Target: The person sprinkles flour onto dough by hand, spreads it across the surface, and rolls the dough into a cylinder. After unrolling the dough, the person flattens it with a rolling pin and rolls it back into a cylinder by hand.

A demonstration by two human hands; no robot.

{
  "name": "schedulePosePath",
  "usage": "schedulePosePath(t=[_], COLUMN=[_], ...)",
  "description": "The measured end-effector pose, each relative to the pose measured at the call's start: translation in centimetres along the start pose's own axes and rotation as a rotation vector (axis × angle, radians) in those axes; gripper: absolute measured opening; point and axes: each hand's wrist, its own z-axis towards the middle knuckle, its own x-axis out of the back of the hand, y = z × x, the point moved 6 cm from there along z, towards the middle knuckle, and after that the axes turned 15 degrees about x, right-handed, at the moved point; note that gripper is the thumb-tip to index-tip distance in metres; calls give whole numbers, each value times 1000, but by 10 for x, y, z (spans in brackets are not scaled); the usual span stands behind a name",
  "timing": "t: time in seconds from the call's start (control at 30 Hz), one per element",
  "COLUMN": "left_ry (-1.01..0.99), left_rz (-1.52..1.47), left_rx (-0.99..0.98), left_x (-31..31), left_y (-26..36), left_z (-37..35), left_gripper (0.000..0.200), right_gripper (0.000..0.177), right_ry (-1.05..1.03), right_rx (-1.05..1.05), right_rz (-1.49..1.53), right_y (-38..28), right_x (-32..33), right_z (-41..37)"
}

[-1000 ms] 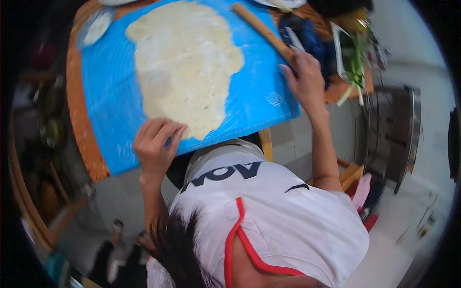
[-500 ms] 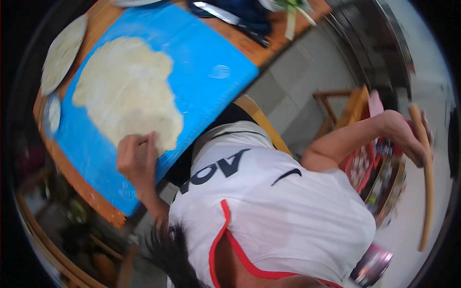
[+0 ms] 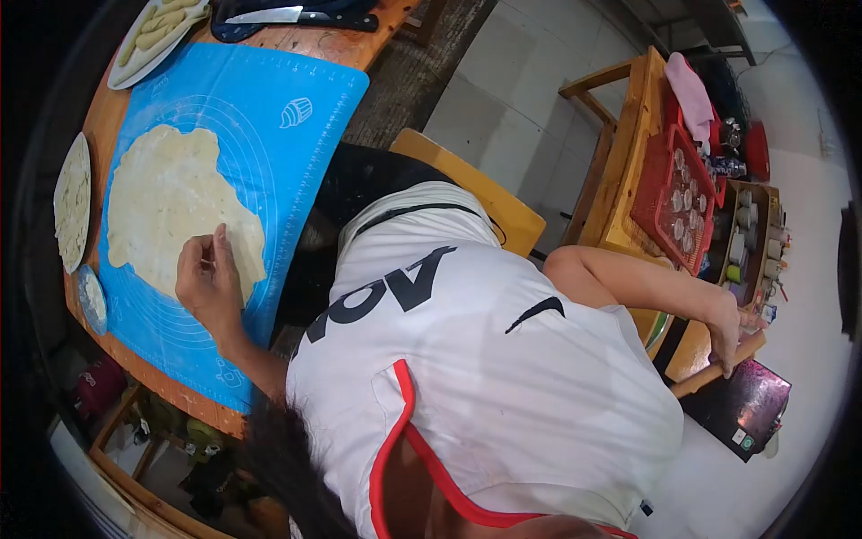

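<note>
My left hand [image 3: 208, 280] is over the lower edge of a large, thin, uneven sheet of dough [image 3: 171, 202]. Its fingers are half curled and apart, with nothing visible between them. The dough lies on a blue printed silicone mat [image 3: 314, 90]. Far to the right, my right hand [image 3: 725, 334] is wrapped round a wooden rolling pin [image 3: 705, 379], which is held away from the dough. Beside the mat's left edge are an oval plate of pale food [image 3: 72, 202] and a small dish of white powder [image 3: 92, 298].
A knife [image 3: 301, 16] and a plate of pale rolled pieces [image 3: 157, 40] sit at the table's top edge. To the right are a wooden stool [image 3: 597, 180], a red basket of small round items [image 3: 682, 202], a shelf of jars [image 3: 754, 238] and a dark box [image 3: 745, 404].
My right hand has lowered the rolling pin, which is now tilted. My left hand's fingers have parted from a pinch-like pose. The view has shifted, showing more of the right side.
</note>
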Motion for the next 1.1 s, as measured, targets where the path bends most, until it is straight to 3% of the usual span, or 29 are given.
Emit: schedulePosePath(t=[0.2, 0.47, 0.7, 1.1], left_ry=[34, 124, 140, 166], left_rz=[1, -28, 51, -5], left_rx=[78, -121, 10, 9], left_x=[-1, 12, 19, 19], left_y=[-11, -8, 1, -9], left_z=[-4, -10, -18, -12], left_gripper=[24, 18, 8, 9], right_gripper=[38, 32, 26, 18], right_ry=[-253, -561, -747, -867], right_rx=[-301, -522, -582, -515], right_rz=[-439, -720, -802, -748], right_y=[36, 103, 143, 157], right_x=[70, 128, 121, 87], right_z=[-2, -58, -94, -108])
